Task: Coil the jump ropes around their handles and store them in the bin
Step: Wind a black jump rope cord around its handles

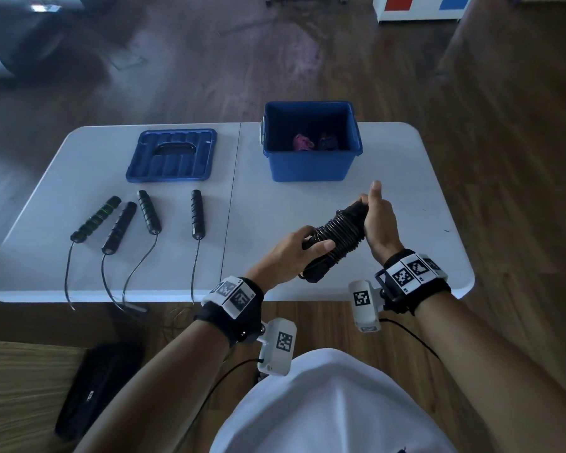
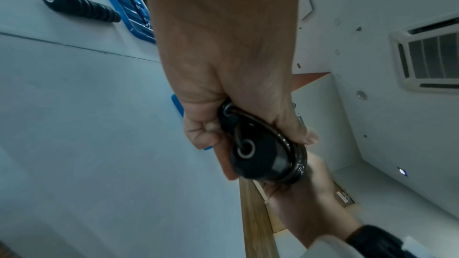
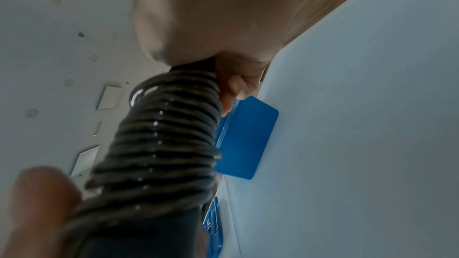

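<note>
A black jump rope, its cord coiled tightly round both handles, is held above the white table in front of me. My left hand grips the near end of the bundle. My right hand grips the far end, thumb pointing up. The coils fill the right wrist view. The open blue bin stands just beyond the hands, with a pink bundle and a dark one inside. Two more uncoiled ropes lie at the left: handles.
The bin's blue lid lies flat at the back left of the table. Cords from the loose handles hang over the near table edge. A black bag sits on the floor at lower left. Wooden floor surrounds the table.
</note>
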